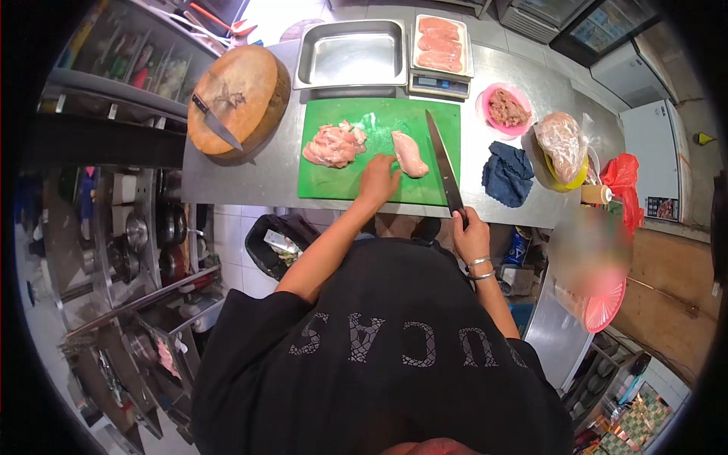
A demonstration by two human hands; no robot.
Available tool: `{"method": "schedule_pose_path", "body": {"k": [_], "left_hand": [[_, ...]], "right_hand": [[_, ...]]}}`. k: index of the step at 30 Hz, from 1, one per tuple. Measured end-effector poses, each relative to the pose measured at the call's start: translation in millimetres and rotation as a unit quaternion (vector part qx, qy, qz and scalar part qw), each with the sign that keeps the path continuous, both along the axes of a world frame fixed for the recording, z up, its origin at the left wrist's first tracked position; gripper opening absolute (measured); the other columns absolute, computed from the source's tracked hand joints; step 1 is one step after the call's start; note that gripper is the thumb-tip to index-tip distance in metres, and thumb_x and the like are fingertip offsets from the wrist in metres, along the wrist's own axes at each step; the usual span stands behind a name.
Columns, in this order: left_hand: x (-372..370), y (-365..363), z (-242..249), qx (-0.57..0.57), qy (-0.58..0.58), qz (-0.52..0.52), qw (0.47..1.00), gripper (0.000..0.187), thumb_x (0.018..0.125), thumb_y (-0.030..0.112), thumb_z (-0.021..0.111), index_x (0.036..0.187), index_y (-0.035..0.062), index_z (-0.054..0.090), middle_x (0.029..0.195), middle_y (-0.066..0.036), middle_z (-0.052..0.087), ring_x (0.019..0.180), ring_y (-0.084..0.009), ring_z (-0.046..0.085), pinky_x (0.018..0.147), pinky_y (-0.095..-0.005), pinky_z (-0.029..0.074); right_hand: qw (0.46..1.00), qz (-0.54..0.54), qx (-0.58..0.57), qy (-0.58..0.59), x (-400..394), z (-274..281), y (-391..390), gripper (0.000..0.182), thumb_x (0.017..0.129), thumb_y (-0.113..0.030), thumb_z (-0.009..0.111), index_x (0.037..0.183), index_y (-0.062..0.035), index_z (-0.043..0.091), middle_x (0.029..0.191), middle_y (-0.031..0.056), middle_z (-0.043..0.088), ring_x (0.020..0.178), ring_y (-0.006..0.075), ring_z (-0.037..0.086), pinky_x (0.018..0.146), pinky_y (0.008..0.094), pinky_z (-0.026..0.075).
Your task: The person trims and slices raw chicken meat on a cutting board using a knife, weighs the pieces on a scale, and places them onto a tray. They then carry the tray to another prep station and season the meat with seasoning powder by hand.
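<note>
Steel table (243, 186) supports board (318, 114). On board: fillet (410, 154), likely soft, slippery; grip mid-length. Left hand (379, 179) open beside fillet; right hand (472, 236) clamped on knife (444, 163), board's right side.

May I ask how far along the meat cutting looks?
Flat pink slices in the white tray look done. The right hand holds a long dark knife; the left hand is beside one pale pink piece on the green board. That piece, perhaps the pale meat pile too, seems left.

The wide head view faces forward and down from near above the left hand (379, 178) and long grey metal desk (239, 182).
</note>
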State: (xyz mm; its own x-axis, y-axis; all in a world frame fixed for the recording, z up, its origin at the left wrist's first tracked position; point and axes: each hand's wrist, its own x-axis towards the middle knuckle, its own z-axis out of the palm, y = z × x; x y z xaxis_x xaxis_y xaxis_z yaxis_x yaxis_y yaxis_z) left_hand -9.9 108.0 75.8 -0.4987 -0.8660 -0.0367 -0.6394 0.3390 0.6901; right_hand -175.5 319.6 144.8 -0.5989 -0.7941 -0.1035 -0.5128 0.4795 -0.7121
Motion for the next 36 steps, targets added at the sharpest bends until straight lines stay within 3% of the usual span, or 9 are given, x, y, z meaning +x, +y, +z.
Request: {"method": "schedule_pose_path", "body": {"k": [5,12,18,20,22,24,29,34,36], "left_hand": [[-47.4,12.6,13.5,-0.262,-0.043,-0.216,0.940,0.041,0.076,0.024,0.079,0.109,0.0072,0.064,0.105,-0.015,0.056,0.096,-0.0358,0.058,0.079,-0.0460,0.051],[-62.7,-29.1,-36.0,-0.222,-0.079,-0.164,0.958,0.021,0.079,0.014,0.073,0.094,0.0030,0.064,0.099,-0.020,0.059,0.095,-0.0394,0.059,0.075,-0.0463,0.051],[-33.6,-55.9,7.8,0.117,0.162,-0.011,0.980,0.020,0.081,0.001,0.066,0.100,0.0041,0.059,0.085,-0.008,0.063,0.080,-0.0219,0.063,0.069,-0.0372,0.054],[-33.5,-58.6,38.4,0.373,0.334,0.048,0.864,0.022,0.087,0.002,0.066,0.108,0.0045,0.058,0.090,-0.005,0.064,0.078,-0.0149,0.063,0.069,-0.0337,0.054],[-31.0,-56.3,54.2,0.411,0.372,0.042,0.831,0.022,0.089,0.002,0.066,0.109,0.0048,0.058,0.094,-0.006,0.065,0.081,-0.0147,0.065,0.067,-0.0307,0.055],[-27.0,-54.0,56.6,0.486,0.390,0.022,0.782,0.026,0.088,0.000,0.066,0.112,0.0024,0.057,0.095,-0.009,0.066,0.079,-0.0163,0.067,0.063,-0.0286,0.055],[7.1,-50.7,-16.0,0.366,0.170,-0.017,0.915,0.025,0.085,0.003,0.070,0.108,-0.0015,0.061,0.089,-0.011,0.067,0.071,-0.0167,0.068,0.060,-0.0289,0.055],[23.0,-42.1,-38.7,0.141,0.136,-0.009,0.980,0.024,0.082,0.009,0.075,0.101,-0.0038,0.066,0.085,-0.011,0.069,0.065,-0.0151,0.066,0.055,-0.0291,0.054],[22.4,-42.4,-37.3,0.156,0.132,-0.007,0.979,0.025,0.082,0.009,0.075,0.102,-0.0037,0.067,0.085,-0.011,0.069,0.065,-0.0149,0.066,0.056,-0.0294,0.054]], "right_hand": [[0.999,-0.041,-0.007,0.033,-9.1,-7.4,22.8,0.029,0.096,-0.029,0.062,0.099,-0.0006,0.065,0.086,0.0251,0.070,0.082,0.0471,0.066,0.070,0.0526,0.052],[0.997,-0.052,0.048,0.020,-10.8,-13.7,51.3,0.029,0.094,-0.029,0.065,0.099,-0.0011,0.067,0.086,0.0229,0.070,0.083,0.0432,0.069,0.071,0.0462,0.054],[0.997,-0.056,0.058,-0.022,-10.8,-29.6,64.7,0.033,0.095,-0.032,0.065,0.089,0.0000,0.062,0.073,0.0213,0.068,0.068,0.0397,0.069,0.063,0.0470,0.053],[0.995,-0.054,0.057,-0.054,-10.7,-28.5,63.1,0.036,0.095,-0.035,0.064,0.090,0.0004,0.060,0.072,0.0228,0.067,0.069,0.0427,0.068,0.062,0.0502,0.053],[0.955,-0.144,0.026,-0.258,-7.1,-7.7,52.7,0.043,0.099,-0.040,0.060,0.085,0.0005,0.056,0.062,0.0184,0.063,0.050,0.0312,0.066,0.047,0.0440,0.050],[0.957,-0.147,0.011,-0.252,-9.2,-8.9,48.8,0.046,0.100,-0.042,0.058,0.083,0.0001,0.054,0.059,0.0161,0.061,0.045,0.0268,0.062,0.043,0.0415,0.047],[0.971,-0.123,0.021,-0.202,-7.2,-19.0,36.5,0.049,0.102,-0.045,0.054,0.082,0.0006,0.053,0.055,0.0135,0.057,0.040,0.0244,0.059,0.039,0.0398,0.045],[0.961,-0.050,0.125,-0.240,21.7,-51.4,28.4,0.055,0.100,-0.050,0.053,0.083,0.0015,0.057,0.066,0.0244,0.062,0.061,0.0429,0.064,0.059,0.0501,0.050],[0.994,-0.015,0.095,-0.059,31.4,-92.5,35.9,0.058,0.100,-0.053,0.051,0.083,0.0021,0.058,0.070,0.0285,0.063,0.071,0.0487,0.064,0.067,0.0533,0.049]]}}
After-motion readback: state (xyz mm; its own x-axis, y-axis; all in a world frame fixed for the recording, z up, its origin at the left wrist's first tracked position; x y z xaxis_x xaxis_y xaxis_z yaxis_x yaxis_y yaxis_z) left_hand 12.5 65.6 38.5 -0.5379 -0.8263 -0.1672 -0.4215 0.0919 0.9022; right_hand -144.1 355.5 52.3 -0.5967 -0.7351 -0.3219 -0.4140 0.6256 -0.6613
